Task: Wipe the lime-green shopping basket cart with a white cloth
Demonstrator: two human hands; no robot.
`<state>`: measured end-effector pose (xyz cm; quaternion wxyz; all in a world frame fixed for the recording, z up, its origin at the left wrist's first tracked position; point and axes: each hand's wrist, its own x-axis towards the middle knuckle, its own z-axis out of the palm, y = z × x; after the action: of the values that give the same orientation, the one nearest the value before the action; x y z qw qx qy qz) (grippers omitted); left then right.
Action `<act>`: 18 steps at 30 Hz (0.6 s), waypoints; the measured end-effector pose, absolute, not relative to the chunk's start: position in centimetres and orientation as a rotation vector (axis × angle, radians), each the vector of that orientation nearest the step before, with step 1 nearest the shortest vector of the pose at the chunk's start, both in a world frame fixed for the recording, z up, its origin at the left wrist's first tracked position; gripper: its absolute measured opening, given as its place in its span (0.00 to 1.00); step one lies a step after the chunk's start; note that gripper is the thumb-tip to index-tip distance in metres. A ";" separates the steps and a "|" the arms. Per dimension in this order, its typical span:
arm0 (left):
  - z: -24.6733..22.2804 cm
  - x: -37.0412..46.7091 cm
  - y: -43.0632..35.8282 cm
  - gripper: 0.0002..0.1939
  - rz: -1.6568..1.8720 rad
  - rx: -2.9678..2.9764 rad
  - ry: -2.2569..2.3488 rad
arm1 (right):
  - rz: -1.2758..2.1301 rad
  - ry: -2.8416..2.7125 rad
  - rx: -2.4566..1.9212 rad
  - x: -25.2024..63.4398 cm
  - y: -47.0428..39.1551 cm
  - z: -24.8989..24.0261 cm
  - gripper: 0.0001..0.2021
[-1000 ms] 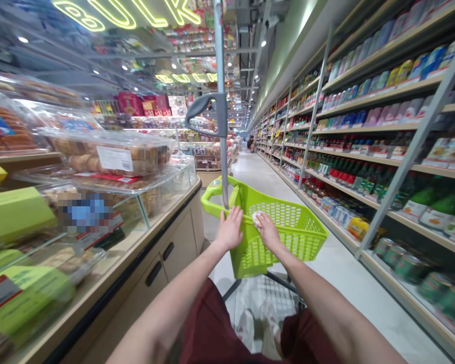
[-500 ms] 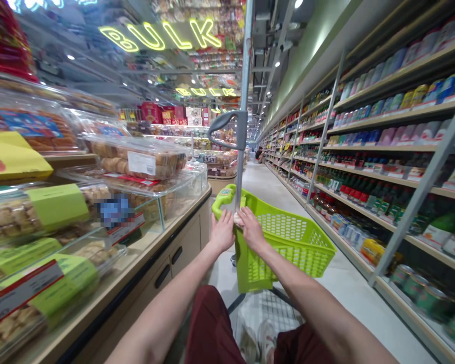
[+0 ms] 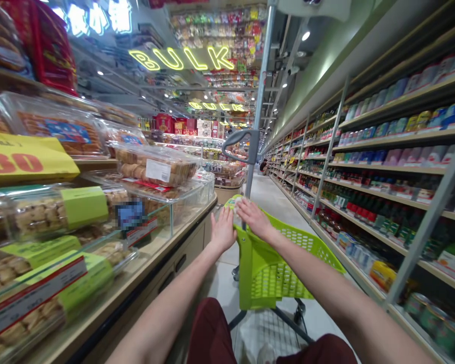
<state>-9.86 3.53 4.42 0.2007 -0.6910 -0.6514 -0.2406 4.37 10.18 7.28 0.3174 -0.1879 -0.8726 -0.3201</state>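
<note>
A bright green plastic shopping cart [image 3: 250, 273] stands in front of my knees, its upright end toward me. My left hand [image 3: 223, 231] lies on the near corner of its rim by the handle, fingers stretched forward and the thumb apart. Beside it, my right hand [image 3: 256, 221] presses a small white wad [image 3: 238, 202], like a tissue or wipe, against the top of the handle area. The fingers partly hide the wad and the handle. A grey metal pole [image 3: 263, 81] with a grey hooked holder [image 3: 240, 146] rises from the cart just beyond my hands.
To the left, a counter [image 3: 174, 235] bears clear boxes of biscuits [image 3: 157, 169] and price cards. Long shelves [image 3: 394, 172] of cans and bottles line the right side. Between them a pale aisle floor [image 3: 265, 189] runs back to a crouching person [image 3: 264, 166]. Yellow BULK signs [image 3: 182, 58] hang above.
My right hand has moved up and slightly forward with the white wad, from the near rim to the handle top. My left hand stays near the corner. The view has tilted up.
</note>
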 end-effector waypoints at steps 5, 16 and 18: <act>4.0 -10.6 3.3 0.35 -0.659 -1.920 -1.855 | -0.812 -2.352 -0.428 4.8 10.0 6.3 0.16; 1.6 -10.3 3.0 0.38 -0.547 -1.946 -1.824 | -0.672 -2.286 -0.508 5.1 10.1 3.6 0.17; 0.4 -10.3 2.6 0.37 -0.527 -1.959 -1.812 | -0.644 -2.289 -0.532 5.4 9.4 -0.4 0.16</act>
<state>-10.33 2.55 0.40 0.2094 -0.7042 -0.6514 -0.1896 5.40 9.40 -0.38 0.3453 -0.2048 -0.8817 -0.2479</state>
